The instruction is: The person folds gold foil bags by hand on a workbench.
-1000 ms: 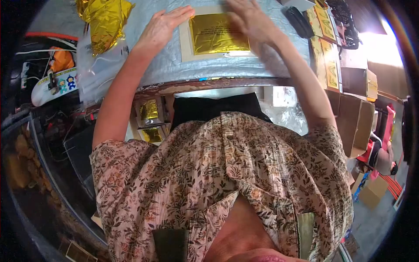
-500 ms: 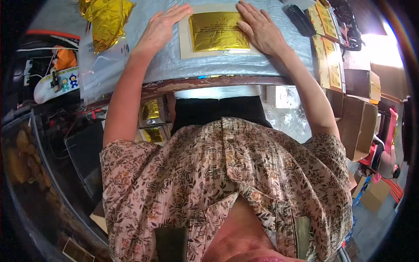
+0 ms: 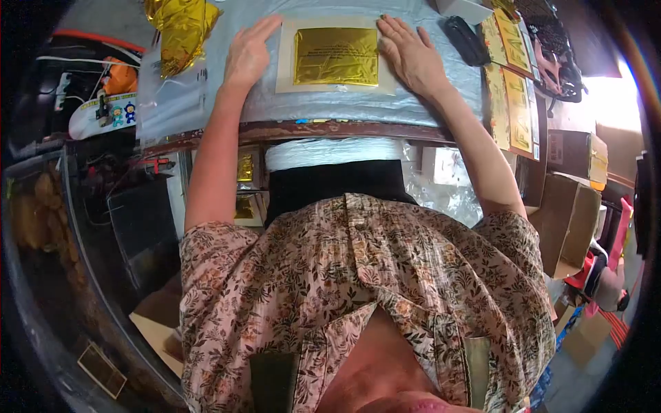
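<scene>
A shiny gold foil sheet [image 3: 336, 58] with small printed lines of dark text lies on a cream card [image 3: 284, 77] on the covered table. My left hand [image 3: 247, 60] rests along the card's left edge, its fingers stretched out and pointing away from me. At the card's right edge lies my right hand [image 3: 416, 60], palm down with the fingers extended, close to the foil's right side. Neither hand holds anything.
Crumpled gold foil [image 3: 180, 34] lies at the table's far left on clear plastic. A black case [image 3: 466, 41] and yellow printed boxes [image 3: 511, 103] line the right side. Cardboard boxes [image 3: 564, 220] stand beyond, and the table's worn wooden edge [image 3: 344, 129] runs before me.
My right thumb has come off the foil, and that hand now lies beside it. My left fingers have drawn back slightly to the left. The view has shifted a little.
</scene>
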The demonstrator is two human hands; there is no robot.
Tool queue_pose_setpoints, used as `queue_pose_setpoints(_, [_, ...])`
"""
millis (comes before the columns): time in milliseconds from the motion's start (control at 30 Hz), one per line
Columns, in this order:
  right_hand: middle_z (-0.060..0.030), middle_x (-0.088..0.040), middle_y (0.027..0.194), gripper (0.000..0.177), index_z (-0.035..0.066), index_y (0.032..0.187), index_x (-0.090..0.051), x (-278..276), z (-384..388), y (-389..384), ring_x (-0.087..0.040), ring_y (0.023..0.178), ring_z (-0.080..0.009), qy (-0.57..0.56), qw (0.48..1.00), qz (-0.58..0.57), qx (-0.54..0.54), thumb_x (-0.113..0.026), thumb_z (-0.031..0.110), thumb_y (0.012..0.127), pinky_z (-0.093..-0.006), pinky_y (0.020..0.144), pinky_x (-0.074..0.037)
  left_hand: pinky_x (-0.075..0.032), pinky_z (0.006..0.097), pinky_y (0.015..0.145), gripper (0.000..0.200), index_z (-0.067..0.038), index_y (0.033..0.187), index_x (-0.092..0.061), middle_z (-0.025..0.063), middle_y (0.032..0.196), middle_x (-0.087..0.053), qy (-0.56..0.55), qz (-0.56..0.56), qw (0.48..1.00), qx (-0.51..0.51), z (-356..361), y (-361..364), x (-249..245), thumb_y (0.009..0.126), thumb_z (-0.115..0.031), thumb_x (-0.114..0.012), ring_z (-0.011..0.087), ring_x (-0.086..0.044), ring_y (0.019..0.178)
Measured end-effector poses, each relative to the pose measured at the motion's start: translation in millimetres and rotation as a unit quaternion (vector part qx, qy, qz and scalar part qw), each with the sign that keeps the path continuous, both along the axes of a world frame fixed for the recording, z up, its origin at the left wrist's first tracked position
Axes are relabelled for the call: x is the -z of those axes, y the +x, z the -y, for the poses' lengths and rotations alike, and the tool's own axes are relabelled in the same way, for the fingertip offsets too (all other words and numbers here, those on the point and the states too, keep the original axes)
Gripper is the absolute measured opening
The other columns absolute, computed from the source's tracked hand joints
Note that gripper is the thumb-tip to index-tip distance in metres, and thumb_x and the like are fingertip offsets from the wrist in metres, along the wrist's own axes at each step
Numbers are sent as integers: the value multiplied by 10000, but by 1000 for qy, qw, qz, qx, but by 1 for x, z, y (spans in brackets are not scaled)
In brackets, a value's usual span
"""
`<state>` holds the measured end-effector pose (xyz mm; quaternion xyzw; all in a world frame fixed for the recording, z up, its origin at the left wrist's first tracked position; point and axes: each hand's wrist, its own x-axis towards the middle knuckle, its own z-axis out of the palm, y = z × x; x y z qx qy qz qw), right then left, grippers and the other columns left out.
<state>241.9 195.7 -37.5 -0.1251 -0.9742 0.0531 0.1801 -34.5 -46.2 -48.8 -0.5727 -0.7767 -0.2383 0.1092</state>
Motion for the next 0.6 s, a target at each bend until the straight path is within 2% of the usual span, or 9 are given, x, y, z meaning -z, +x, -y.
queue_pose_setpoints(67, [-131, -577, 1479, 420, 125, 1434, -587, 0, -12, -3, -503, 1407, -304, -40, 996, -72, -16, -443, 344, 1105, -498, 1181, -360, -417, 484, 1124, 573, -211, 1450, -602, 86, 1434, -624, 52, 42, 998, -12, 3, 8, -11, 935, -2, -464, 299, -552, 1363])
queue_pose_setpoints(133, [-138, -626, 1406, 381, 106, 1385, -621, -3, -21, -8, -565, 1329, -322, -81, 992, -93, -32, -472, 305, 1096, -482, 1124, -422, -468, 455, 1068, 452, -122, 1408, -623, 146, 1362, -661, 24, 191, 972, -138, 17, 26, -24, 966, -94, -535, 330, -594, 1299])
queue_pose_setpoints(233, [-135, -713, 1249, 302, 53, 1274, -678, -9, -23, -17, -670, 1171, -318, -113, 986, -122, -29, -544, 225, 1066, -428, 1002, -525, -487, 471, 1034, 392, -9, 1335, -640, 213, 1306, -670, 45, 295, 946, -125, 40, 65, -39, 997, -196, -574, 393, -614, 1241])
queue_pose_setpoints(267, [-126, -750, 1166, 263, 19, 1213, -700, -11, -20, -19, -713, 1092, -296, -106, 986, -126, -11, -586, 185, 1044, -391, 937, -565, -487, 471, 1034, 392, -9, 1335, -640, 213, 1306, -670, 44, 294, 947, -122, 44, 68, -33, 997, -196, -574, 393, -614, 1241])
queue_pose_setpoints(333, [-175, -735, 1185, 336, 27, 1249, -693, -26, -19, -23, -701, 1120, -325, -150, 987, -63, 15, -601, 253, 1018, -422, 961, -550, -500, 476, 1017, 409, 50, 1290, -651, 265, 1289, -656, 79, 99, 992, -23, 55, 77, -18, 1001, -236, -605, 431, -623, 1211])
queue_pose_setpoints(400, [-224, -721, 1205, 415, 36, 1284, -686, -30, -26, -36, -690, 1148, -354, -187, 982, -3, 37, -616, 321, 991, -454, 984, -535, -487, 469, 1041, 431, 62, 1308, -635, 281, 1298, -646, 74, 77, 994, -18, 58, 88, -24, 994, -233, -622, 443, -608, 1229])
queue_pose_setpoints(467, [-137, -776, 914, 273, 51, 1064, -779, -25, -38, -48, -744, 823, -250, -313, 947, 26, 68, -712, 274, 921, -393, 766, -579, -474, 462, 1064, 456, 73, 1326, -619, 296, 1306, -636, 70, 56, 996, -15, 60, 96, -33, 987, -230, -640, 456, -594, 1247])
queue_pose_setpoints(567, [-70, -758, 879, 252, 38, 1019, -786, -65, -31, -42, -692, 750, -158, -394, 918, 41, 22, -777, 247, 878, -347, 696, -562, -438, 425, 1120, 589, 72, 1442, -518, 277, 1426, -582, 13, 164, 985, -48, 63, 90, -35, 993, -276, -673, 389, -554, 1351])
queue_pose_setpoints(600, [-14, -722, 842, 171, 35, 1017, -769, -77, -25, -39, -656, 737, -125, -517, 856, 18, 11, -759, 164, 905, -303, 687, -557, -428, 414, 1129, 654, 71, 1488, -454, 262, 1469, -551, 117, 298, 947, -33, 58, 84, -26, 998, -300, -678, 355, -532, 1380])
